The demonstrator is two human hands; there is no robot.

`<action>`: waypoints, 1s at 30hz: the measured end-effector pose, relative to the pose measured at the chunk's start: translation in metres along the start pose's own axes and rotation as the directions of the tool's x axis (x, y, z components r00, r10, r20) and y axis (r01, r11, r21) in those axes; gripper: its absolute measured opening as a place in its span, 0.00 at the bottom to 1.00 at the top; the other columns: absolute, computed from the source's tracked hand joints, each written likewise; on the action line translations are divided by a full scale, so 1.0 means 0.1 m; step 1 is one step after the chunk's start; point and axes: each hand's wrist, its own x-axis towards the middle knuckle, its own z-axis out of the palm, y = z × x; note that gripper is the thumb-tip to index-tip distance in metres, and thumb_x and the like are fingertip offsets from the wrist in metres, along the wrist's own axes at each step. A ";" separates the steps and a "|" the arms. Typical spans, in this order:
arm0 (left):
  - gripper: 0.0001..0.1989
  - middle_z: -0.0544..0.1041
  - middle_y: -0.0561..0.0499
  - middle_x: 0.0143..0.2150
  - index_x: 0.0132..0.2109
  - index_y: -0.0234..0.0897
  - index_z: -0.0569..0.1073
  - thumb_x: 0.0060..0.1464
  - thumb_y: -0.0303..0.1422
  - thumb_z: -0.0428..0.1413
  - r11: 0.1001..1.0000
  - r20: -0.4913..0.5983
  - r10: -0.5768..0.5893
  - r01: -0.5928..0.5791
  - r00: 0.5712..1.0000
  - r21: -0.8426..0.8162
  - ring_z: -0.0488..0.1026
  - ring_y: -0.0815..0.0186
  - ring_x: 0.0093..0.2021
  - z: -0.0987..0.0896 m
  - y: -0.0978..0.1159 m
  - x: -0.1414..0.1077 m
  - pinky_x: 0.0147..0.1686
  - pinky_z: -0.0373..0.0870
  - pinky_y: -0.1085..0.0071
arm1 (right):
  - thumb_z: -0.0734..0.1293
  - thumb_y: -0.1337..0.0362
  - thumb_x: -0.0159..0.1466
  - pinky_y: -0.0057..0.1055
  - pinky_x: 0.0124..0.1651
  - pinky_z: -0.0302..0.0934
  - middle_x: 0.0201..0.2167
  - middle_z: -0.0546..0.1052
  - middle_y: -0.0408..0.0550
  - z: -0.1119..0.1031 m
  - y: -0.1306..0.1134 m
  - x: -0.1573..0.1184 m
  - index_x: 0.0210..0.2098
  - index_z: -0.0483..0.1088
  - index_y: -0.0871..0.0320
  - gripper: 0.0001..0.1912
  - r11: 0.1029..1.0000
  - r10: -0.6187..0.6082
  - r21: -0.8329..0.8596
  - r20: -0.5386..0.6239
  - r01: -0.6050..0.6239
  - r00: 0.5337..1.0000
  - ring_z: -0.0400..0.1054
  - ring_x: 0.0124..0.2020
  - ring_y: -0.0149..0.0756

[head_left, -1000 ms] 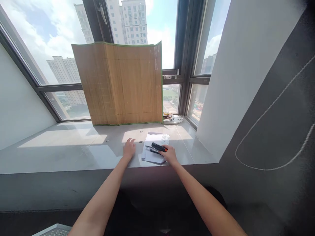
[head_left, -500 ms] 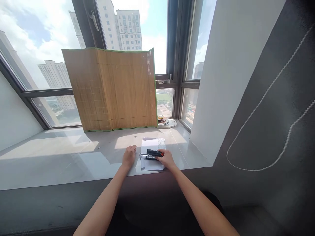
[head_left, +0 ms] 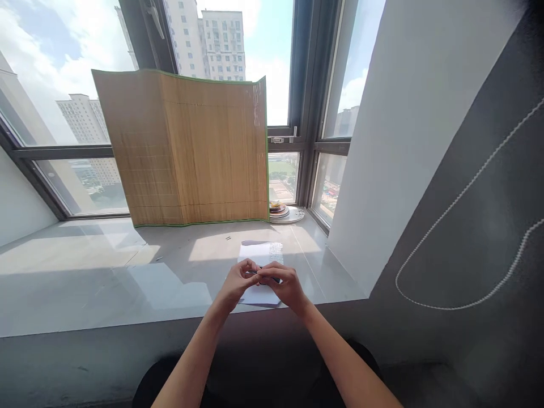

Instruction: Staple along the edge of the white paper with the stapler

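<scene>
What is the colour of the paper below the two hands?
The paper is white; the head view shows it best.

The head camera looks forward and down over the windowsill [head_left: 68, 300], seemingly from fairly near.

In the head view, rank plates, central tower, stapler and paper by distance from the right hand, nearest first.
1. Stapler: at the right hand, mostly hidden.
2. Paper: beneath, on the sill.
3. Plates: ahead, at the sill's far right corner.
4. Tower: outside.

Sunlight [head_left: 210, 247] patches a pale sill [head_left: 102, 300] below dark-framed windows [head_left: 277, 102] between white walls [head_left: 382, 158].
</scene>
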 end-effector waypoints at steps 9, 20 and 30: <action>0.03 0.75 0.42 0.43 0.43 0.39 0.74 0.62 0.30 0.55 0.482 -0.383 0.388 0.170 0.838 0.859 0.75 0.52 0.47 -1.03 -0.34 0.83 0.53 0.71 0.56 | 0.68 0.65 0.61 0.45 0.52 0.75 0.33 0.83 0.48 -0.95 1.03 -0.04 0.46 0.81 0.57 0.15 0.756 0.413 -0.359 -0.388 -0.547 0.824 0.79 0.38 0.44; 0.16 0.72 0.38 0.69 0.57 0.43 0.76 0.64 0.32 0.53 0.275 -0.304 0.149 0.256 0.941 0.927 0.64 0.46 0.71 -1.70 -0.77 1.52 0.70 0.54 0.41 | 0.61 0.74 0.65 0.39 0.61 0.62 0.63 0.76 0.55 -1.12 1.90 0.44 0.55 0.77 0.57 0.23 0.453 0.530 -0.833 -0.034 -0.317 0.847 0.69 0.62 0.47; 0.08 0.79 0.43 0.42 0.38 0.43 0.75 0.63 0.29 0.51 0.267 -0.207 0.247 0.139 0.947 0.954 0.74 0.51 0.48 -1.77 -0.79 1.45 0.54 0.69 0.57 | 0.56 0.74 0.69 0.47 0.70 0.51 0.74 0.64 0.59 -1.03 2.18 0.42 0.67 0.69 0.58 0.29 0.359 0.556 -0.909 0.025 -0.213 0.831 0.56 0.75 0.48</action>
